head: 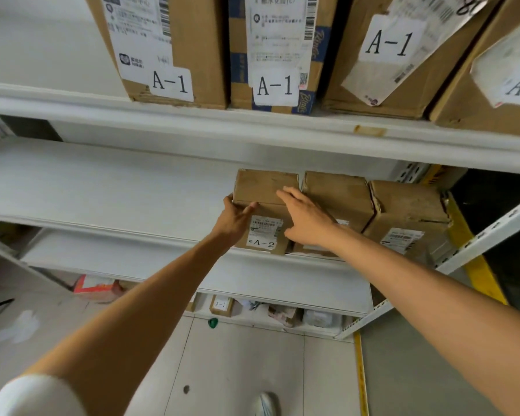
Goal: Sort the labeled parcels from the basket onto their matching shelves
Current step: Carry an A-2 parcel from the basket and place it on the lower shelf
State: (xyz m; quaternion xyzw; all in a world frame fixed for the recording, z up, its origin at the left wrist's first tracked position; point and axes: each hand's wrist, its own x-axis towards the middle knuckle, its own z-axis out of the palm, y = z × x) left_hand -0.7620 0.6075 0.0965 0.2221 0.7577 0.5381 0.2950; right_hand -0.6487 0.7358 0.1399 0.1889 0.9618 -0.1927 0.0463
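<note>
Parcel (264, 187) marked A-2 is seen standing on the middle shelf (102, 187), at its front edge, touching a second brown box (339, 193) on its right; a third box (409, 205) follows. The parcel's upper left corner is gripped by the left hand (236, 219), fingers curled round the side and thumb on the front. The right hand (306, 219) is laid flat across the parcel's upper right edge, fingers straight, nothing clasped. Boxes marked A-1 (198, 40) are lined up on the upper shelf (192, 118).
</note>
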